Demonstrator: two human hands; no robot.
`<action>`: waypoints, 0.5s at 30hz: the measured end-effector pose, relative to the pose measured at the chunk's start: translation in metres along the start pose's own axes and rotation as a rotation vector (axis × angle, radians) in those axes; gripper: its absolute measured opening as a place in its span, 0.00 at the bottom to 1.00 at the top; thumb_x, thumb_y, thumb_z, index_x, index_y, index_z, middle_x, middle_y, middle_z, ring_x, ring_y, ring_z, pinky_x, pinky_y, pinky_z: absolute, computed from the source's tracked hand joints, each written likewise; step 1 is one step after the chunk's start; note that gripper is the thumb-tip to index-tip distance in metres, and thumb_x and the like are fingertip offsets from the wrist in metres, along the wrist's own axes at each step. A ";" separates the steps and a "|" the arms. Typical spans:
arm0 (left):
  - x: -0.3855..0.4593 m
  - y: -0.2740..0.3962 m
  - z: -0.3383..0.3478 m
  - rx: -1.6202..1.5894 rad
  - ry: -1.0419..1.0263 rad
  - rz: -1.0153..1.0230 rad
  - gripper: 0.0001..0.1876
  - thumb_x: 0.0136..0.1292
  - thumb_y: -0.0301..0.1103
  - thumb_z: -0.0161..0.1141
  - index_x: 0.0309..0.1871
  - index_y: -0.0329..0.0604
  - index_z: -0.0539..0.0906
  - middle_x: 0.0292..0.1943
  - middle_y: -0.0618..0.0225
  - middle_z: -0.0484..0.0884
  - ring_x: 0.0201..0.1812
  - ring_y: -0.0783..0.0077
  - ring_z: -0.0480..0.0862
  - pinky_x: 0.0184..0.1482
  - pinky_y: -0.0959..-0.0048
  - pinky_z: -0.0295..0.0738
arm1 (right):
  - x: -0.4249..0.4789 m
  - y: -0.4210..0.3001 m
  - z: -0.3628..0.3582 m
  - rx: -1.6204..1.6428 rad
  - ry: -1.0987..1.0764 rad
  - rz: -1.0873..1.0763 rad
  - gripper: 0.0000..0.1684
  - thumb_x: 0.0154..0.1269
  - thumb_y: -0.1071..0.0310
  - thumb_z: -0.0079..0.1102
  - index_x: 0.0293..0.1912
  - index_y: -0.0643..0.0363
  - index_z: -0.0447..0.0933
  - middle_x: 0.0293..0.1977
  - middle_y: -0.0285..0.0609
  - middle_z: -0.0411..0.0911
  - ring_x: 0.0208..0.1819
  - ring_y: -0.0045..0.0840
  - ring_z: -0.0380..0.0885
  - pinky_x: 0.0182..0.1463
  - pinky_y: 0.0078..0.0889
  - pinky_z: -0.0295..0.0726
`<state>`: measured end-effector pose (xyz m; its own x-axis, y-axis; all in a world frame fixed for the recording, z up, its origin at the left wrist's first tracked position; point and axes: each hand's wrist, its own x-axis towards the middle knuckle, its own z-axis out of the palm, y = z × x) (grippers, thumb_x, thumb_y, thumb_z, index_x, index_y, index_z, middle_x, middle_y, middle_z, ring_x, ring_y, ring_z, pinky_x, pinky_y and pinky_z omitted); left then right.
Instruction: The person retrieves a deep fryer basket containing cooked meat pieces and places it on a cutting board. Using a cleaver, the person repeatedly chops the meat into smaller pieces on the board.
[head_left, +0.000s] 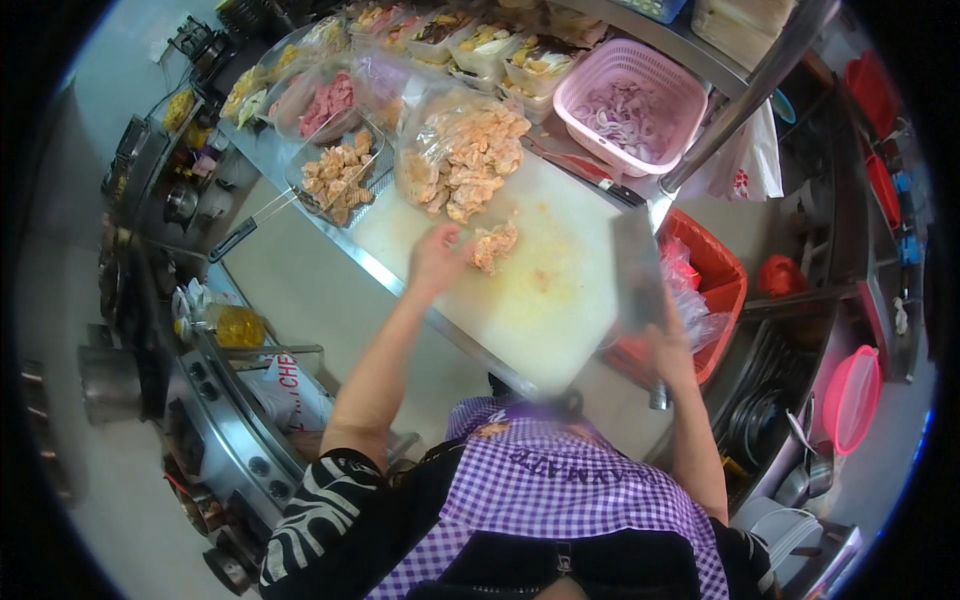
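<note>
My left hand is over the white cutting board, fingers loosely bent. Its fingertips are right beside a piece of breaded or marinated raw meat; whether they touch it I cannot tell. At the board's right edge, my right hand grips a cleaver, its broad blade raised and blurred. Behind the piece, a clear plastic bag spills a heap of similar meat onto the board. To the left, a wire strainer basket with a black handle holds smaller chunks.
A pink basket of sliced purple onion and a black-handled knife lie beyond the board. Filled plastic containers line the back, near a bowl of pink meat. A red bin stands below right, close to the cleaver.
</note>
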<state>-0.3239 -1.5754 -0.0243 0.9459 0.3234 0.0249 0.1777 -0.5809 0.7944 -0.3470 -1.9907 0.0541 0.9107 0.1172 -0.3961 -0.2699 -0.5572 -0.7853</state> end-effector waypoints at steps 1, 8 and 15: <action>-0.006 -0.003 0.020 0.060 0.032 -0.023 0.25 0.59 0.43 0.70 0.55 0.39 0.79 0.42 0.61 0.84 0.42 0.62 0.84 0.48 0.69 0.79 | -0.004 0.008 -0.013 0.043 0.063 -0.023 0.44 0.67 0.78 0.47 0.79 0.45 0.49 0.71 0.51 0.64 0.56 0.31 0.70 0.58 0.29 0.71; -0.046 0.034 0.071 -0.283 0.039 0.048 0.26 0.56 0.37 0.72 0.55 0.35 0.75 0.42 0.57 0.82 0.40 0.63 0.84 0.45 0.68 0.80 | -0.020 -0.001 -0.014 -0.180 0.090 -0.192 0.44 0.69 0.78 0.48 0.79 0.42 0.49 0.67 0.57 0.69 0.64 0.41 0.75 0.67 0.36 0.73; -0.097 0.050 0.070 -0.311 0.122 -0.251 0.18 0.58 0.34 0.68 0.48 0.34 0.77 0.33 0.59 0.83 0.31 0.69 0.83 0.36 0.69 0.79 | -0.001 -0.089 0.044 -0.415 -0.079 -0.542 0.44 0.69 0.75 0.51 0.79 0.37 0.50 0.36 0.60 0.82 0.37 0.53 0.82 0.42 0.50 0.80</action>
<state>-0.3875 -1.6883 -0.0292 0.8413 0.5232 -0.1358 0.2905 -0.2257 0.9299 -0.3373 -1.9051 0.1033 0.8534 0.5193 -0.0447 0.3739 -0.6697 -0.6417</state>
